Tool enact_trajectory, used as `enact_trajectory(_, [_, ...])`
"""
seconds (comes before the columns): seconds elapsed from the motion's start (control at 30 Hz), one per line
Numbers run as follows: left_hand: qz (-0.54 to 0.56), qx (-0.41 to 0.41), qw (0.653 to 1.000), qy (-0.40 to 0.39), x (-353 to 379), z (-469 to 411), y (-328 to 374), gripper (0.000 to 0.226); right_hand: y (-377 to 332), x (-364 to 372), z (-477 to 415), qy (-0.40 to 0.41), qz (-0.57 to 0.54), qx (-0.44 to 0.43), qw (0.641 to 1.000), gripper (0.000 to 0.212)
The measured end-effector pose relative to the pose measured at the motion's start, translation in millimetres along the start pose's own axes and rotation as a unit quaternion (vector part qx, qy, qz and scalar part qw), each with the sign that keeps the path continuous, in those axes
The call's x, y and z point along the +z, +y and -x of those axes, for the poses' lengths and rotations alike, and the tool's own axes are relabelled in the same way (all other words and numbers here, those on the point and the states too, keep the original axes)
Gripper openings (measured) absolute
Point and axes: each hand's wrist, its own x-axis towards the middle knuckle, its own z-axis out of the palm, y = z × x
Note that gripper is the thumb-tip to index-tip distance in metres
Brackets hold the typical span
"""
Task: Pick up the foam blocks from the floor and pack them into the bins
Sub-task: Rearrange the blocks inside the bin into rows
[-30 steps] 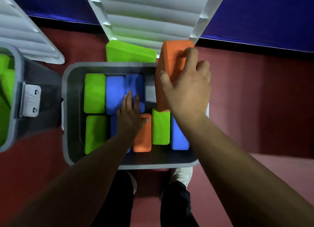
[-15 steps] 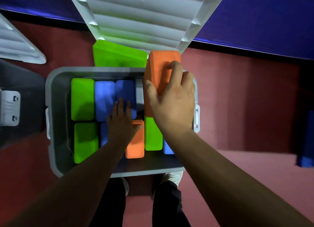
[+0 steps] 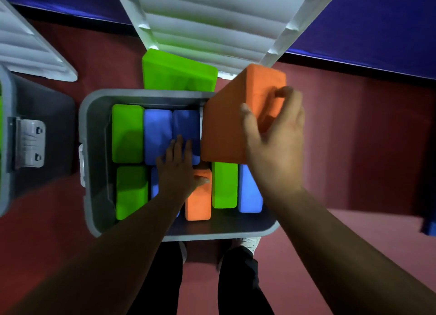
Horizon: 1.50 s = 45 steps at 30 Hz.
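Note:
A grey bin [image 3: 93, 163] stands on the red floor below me, packed with upright green, blue and orange foam blocks. My right hand [image 3: 276, 140] grips a large orange foam block [image 3: 226, 125], tilted over the bin's far right corner. My left hand [image 3: 179, 168] lies flat with straight fingers on the blue blocks [image 3: 158, 133] in the middle of the bin, its thumb on a small orange block [image 3: 198, 201]. A green block [image 3: 177, 71] lies on the floor just behind the bin.
The bin's white ribbed lid [image 3: 217, 22] stands open behind it. A second grey bin [image 3: 26, 135] with a latch sits at the left, its lid [image 3: 28, 45] also open. A blue wall runs along the back. My feet are under the bin's near edge.
The orange block in my right hand has tipped and swung to the right, showing its broad face. My left hand stays pressed on the blue blocks.

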Motion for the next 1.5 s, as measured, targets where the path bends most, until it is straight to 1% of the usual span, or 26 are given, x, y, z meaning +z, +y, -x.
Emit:
enact_trajectory(0.1, [0.020, -0.014, 0.999, -0.023, -0.5, -0.2, 0.6, 0.128, 2.7, 2.0, 13.5, -0.026, 0.049, -0.038, 0.998, 0.057])
enact_trajectory(0.17, [0.030, -0.017, 0.999, -0.042, -3.4, -2.0, 1.2, 0.128, -2.2, 10.9, 10.6, -0.027, 0.061, -0.040, 0.997, 0.058])
enact_trajectory(0.27, [0.021, -0.028, 0.996, -0.077, -9.4, -0.4, 2.1, 0.129, -10.2, 16.4, -0.9, -0.045, 0.073, -0.052, 0.995, 0.053])
enact_trajectory(0.33, [0.018, -0.024, 0.996, -0.083, -16.1, -0.3, 3.5, 0.128, -0.8, 7.9, -6.7, -0.047, 0.068, -0.071, 0.994, 0.051])
enact_trajectory(0.37, [0.009, -0.024, 0.996, -0.086, -20.7, 0.2, 5.6, 0.127, 6.6, 1.4, -7.7, -0.043, 0.056, -0.067, 0.995, 0.050])
enact_trajectory(0.43, [-0.011, -0.022, 0.997, -0.068, -26.9, 4.4, 15.9, 0.114, 16.9, -9.8, -7.4, -0.032, 0.024, -0.039, 0.998, 0.048])
enact_trajectory(0.47, [-0.009, 0.006, 0.999, -0.034, -27.7, 9.0, 24.7, 0.100, 19.1, -12.9, -7.2, -0.027, 0.014, -0.028, 0.999, 0.048])
enact_trajectory(0.53, [0.009, 0.102, 0.994, 0.032, -20.3, 20.3, 42.3, 0.073, 20.2, -14.4, -9.0, -0.022, 0.012, -0.025, 0.999, 0.050])
enact_trajectory(0.57, [0.016, 0.130, 0.991, 0.036, -18.1, 25.0, 48.0, 0.066, 19.8, -13.2, -10.6, -0.023, 0.018, -0.032, 0.999, 0.051])
enact_trajectory(0.67, [0.029, 0.177, 0.983, 0.037, -20.7, 28.7, 53.6, 0.042, 19.4, -10.1, -14.6, -0.020, 0.019, -0.042, 0.999, 0.052])
enact_trajectory(0.7, [0.040, 0.219, 0.975, 0.028, -20.7, 29.1, 56.0, 0.033, 21.1, -10.8, -14.4, -0.015, 0.013, -0.040, 0.999, 0.050])
enact_trajectory(0.73, [0.046, 0.274, 0.961, 0.013, -15.8, 30.9, 59.0, 0.029, 22.7, -12.1, -12.9, -0.012, 0.010, -0.039, 0.999, 0.048])
enact_trajectory(0.77, [0.044, 0.319, 0.947, 0.002, -10.0, 33.1, 61.2, 0.034, 24.3, -13.2, -11.0, -0.012, 0.009, -0.037, 0.999, 0.048])
enact_trajectory(0.8, [0.034, 0.338, 0.941, -0.013, -3.4, 34.3, 60.9, 0.044, 25.4, -13.6, -9.0, -0.013, 0.008, -0.035, 0.999, 0.048])
enact_trajectory(0.87, [0.016, 0.313, 0.947, -0.070, 3.2, 34.5, 54.5, 0.061, 26.3, -13.3, -5.4, -0.017, 0.011, -0.034, 0.999, 0.049])
enact_trajectory(0.93, [-0.002, 0.289, 0.948, -0.130, 3.5, 32.2, 48.0, 0.071, 25.1, -13.7, -3.2, -0.020, 0.014, -0.041, 0.999, 0.051])
enact_trajectory(0.97, [-0.015, 0.287, 0.947, -0.145, 4.4, 33.7, 46.9, 0.073, 23.8, -14.0, -2.3, -0.026, 0.019, -0.049, 0.998, 0.053])
enact_trajectory(1.07, [-0.009, 0.321, 0.940, -0.119, 10.9, 55.7, 49.9, 0.081, 21.2, -14.4, 3.4, -0.039, 0.058, -0.089, 0.994, 0.059])
enact_trajectory(1.1, [-0.003, 0.322, 0.940, -0.114, 15.5, 65.7, 49.5, 0.083, 22.1, -11.8, 6.8, -0.043, 0.063, -0.090, 0.993, 0.060])
enact_trajectory(1.2, [0.036, 0.293, 0.950, -0.103, 24.8, 84.2, 45.2, 0.089, 31.5, 6.1, 20.1, -0.088, 0.069, -0.051, 0.992, 0.067])
enact_trajectory(1.27, [0.054, 0.282, 0.954, -0.088, 24.7, 86.6, 45.3, 0.093, 43.2, 25.4, 26.1, -0.122, 0.079, -0.042, 0.989, 0.071])
enact_trajectory(1.33, [0.071, 0.286, 0.952, -0.079, 26.3, 83.4, 42.9, 0.090, 54.4, 45.6, 22.4, -0.146, 0.079, -0.020, 0.986, 0.077])
enact_trajectory(1.37, [0.084, 0.297, 0.948, -0.085, 25.1, 79.9, 39.8, 0.084, 59.7, 55.5, 19.0, -0.154, 0.079, -0.007, 0.985, 0.080])
enact_trajectory(1.43, [0.137, 0.327, 0.932, -0.079, 12.9, 68.9, 28.4, 0.056, 69.0, 73.5, 14.0, -0.160, 0.084, -0.002, 0.984, 0.083])
enact_trajectory(1.47, [0.170, 0.326, 0.928, -0.057, -0.2, 60.3, 19.8, 0.044, 73.0, 82.5, 13.0, -0.161, 0.086, -0.005, 0.983, 0.083])
enact_trajectory(1.5, [0.193, 0.315, 0.929, -0.030, -14.8, 49.7, 9.3, 0.039, 75.9, 90.9, 12.7, -0.160, 0.087, -0.011, 0.983, 0.083])
